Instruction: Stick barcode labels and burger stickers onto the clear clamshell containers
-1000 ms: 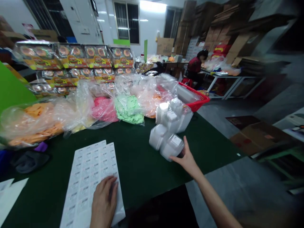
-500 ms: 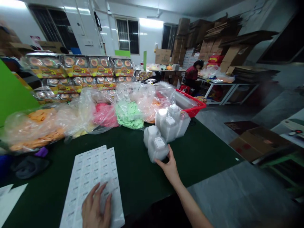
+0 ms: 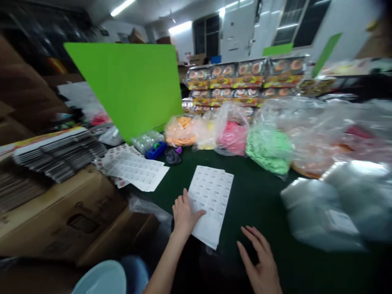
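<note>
Printed sticker sheets point(image 3: 211, 192) lie on the dark green tabletop in front of me. My left hand point(image 3: 184, 214) rests on their left edge, thumb and fingers apart. To the right of the sheets, my right hand point(image 3: 260, 259) hovers over the table with its fingers spread and nothing in it. Farther right stand translucent plastic jars point(image 3: 318, 216), blurred by motion; a white label point(image 3: 340, 220) shows on the nearest one.
Clear bags of orange point(image 3: 183, 132), pink point(image 3: 233, 136) and green pieces point(image 3: 269, 149) line the back, before stacked burger-picture packs point(image 3: 226, 79). A green board point(image 3: 131, 85) stands at left. More sheets point(image 3: 137, 169), a cardboard box point(image 3: 70, 216) and a light blue basin point(image 3: 102, 279) are on the left.
My view has swung left. My right hand has let go of the labelled jar and come back toward the sheets. My left hand has shifted to the sheets' left edge.
</note>
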Tool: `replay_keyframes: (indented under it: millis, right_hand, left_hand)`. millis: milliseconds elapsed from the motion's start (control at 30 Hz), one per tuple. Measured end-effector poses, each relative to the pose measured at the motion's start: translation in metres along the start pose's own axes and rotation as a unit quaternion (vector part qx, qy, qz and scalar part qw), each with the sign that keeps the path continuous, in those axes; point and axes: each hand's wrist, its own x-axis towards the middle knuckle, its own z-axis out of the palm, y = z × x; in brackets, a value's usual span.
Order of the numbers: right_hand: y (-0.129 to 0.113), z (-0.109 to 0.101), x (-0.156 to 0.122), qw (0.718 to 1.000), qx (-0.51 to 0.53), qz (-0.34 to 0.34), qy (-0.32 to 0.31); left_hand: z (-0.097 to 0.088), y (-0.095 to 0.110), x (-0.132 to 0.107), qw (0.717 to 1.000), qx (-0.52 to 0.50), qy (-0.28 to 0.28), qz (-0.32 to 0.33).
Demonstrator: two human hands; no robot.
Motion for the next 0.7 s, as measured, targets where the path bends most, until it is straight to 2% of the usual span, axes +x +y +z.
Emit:
replay_keyframes:
  millis: [100,200,300,433,533,700]
  right_hand:
    - [-0.007,0.047,0.02,0.996,-0.055,-0.059,-0.026]
    - [-0.008,0.074,0.035,0.99,-0.091,-0.094,-0.056]
    - [-0.011,0.085,0.04,0.987,-0.095,-0.106,-0.072]
    - [-0.016,0.083,0.038,0.994,-0.052,-0.077,-0.061]
    - [-0.011,0.074,0.036,0.997,-0.003,-0.059,-0.051]
    - [0.009,0.06,0.035,0.998,0.029,-0.038,-0.051]
  left_hand:
    - [-0.009,-0.002,0.021,0.998,-0.043,-0.019,-0.037]
    - [-0.012,-0.006,0.036,0.995,-0.088,-0.019,-0.035]
    - [-0.009,-0.008,0.038,0.987,-0.16,-0.019,-0.017]
    - [-0.009,-0.02,0.035,0.961,-0.276,-0.005,0.011]
    - [-0.026,-0.054,0.045,0.934,-0.35,0.068,-0.01]
    - [-0.088,-0.149,0.092,0.865,-0.417,0.236,-0.151]
